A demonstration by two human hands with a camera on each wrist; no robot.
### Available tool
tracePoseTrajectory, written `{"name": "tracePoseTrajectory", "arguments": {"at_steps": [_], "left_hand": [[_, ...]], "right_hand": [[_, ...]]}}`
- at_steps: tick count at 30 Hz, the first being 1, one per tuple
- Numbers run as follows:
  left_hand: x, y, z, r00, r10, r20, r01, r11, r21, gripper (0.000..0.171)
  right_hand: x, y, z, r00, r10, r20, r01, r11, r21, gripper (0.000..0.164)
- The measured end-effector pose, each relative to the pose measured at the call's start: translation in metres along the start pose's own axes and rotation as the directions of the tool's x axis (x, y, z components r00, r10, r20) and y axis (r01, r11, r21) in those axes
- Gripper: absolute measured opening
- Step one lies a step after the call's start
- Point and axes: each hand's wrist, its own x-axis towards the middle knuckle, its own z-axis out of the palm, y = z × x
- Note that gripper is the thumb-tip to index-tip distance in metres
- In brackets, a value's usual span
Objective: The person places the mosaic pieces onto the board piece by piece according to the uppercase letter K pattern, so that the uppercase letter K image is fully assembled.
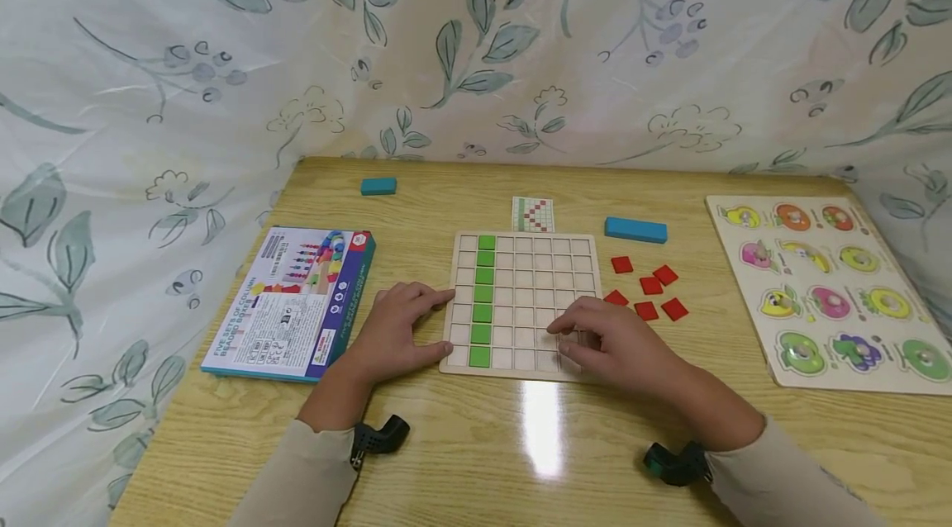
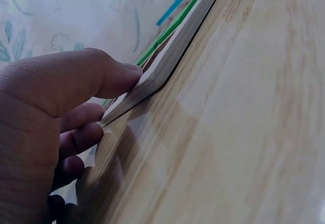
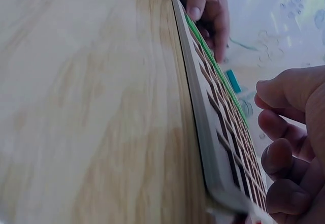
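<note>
A wooden grid board (image 1: 524, 283) lies in the middle of the table, with a column of green square tiles (image 1: 483, 294) filling its second column. At its left edge, my left hand (image 1: 394, 337) touches the frame with thumb and index finger spread apart. In the left wrist view the thumb (image 2: 119, 76) rests on the board's corner. My right hand (image 1: 613, 341) is over the board's lower right part, its fingers loosely bent, with nothing visible between thumb and index finger. Several red square tiles (image 1: 650, 286) lie loose right of the board, one partly behind that hand.
A small pattern card (image 1: 532, 215) lies behind the board. Blue blocks stand at the back left (image 1: 378, 187) and back right (image 1: 635, 230). At the left is a printed toy box (image 1: 290, 304); at the right, a fruit puzzle board (image 1: 818, 263). A patterned curtain (image 1: 476, 56) hangs behind.
</note>
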Motion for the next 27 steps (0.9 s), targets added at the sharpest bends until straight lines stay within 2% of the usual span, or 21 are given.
{"name": "tracePoseTrajectory", "arguments": {"at_steps": [4,11,22,27], "left_hand": [[0.0,0.0,0.0,1.0,-0.001,0.003,0.001,1.0,0.005,0.073],[0.0,0.0,-0.001,1.0,0.006,0.001,-0.006,1.0,0.008,0.073],[0.0,-0.001,0.0,1.0,0.01,-0.003,-0.01,1.0,0.013,0.074],[0.0,-0.002,0.001,1.0,0.012,-0.005,-0.012,1.0,0.01,0.073]], "right_hand": [[-0.01,0.006,-0.009,0.999,0.045,-0.014,-0.045,0.999,-0.01,0.027],[-0.029,0.021,-0.021,0.995,0.051,-0.083,-0.055,0.997,-0.049,0.032],[-0.054,0.037,-0.023,0.983,0.097,-0.156,-0.122,0.98,-0.16,0.037],[-0.058,0.038,-0.025,0.977,0.12,-0.179,-0.15,0.975,-0.164,0.036]]}}
